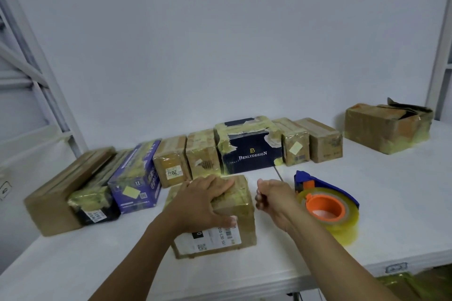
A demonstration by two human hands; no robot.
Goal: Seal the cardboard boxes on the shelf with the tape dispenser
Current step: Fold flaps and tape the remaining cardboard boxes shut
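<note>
left hand [203, 200] lies flat on the front box [236, 212], fingers spread over the top, thumb down the near face, pressing rather than gripping. right hand [274, 199] is curled, just beside the tape dispenser [327, 205]; can't tell if it holds the handle or anything else. box sits at the front of the shelf [403, 227], ahead of the taped row [203, 154]. judgement: small, light, stiff carton, glossy with tape, so it'll slide unless pinned from the top. dispenser: grab the handle and stay clear of the cutter end.
</note>
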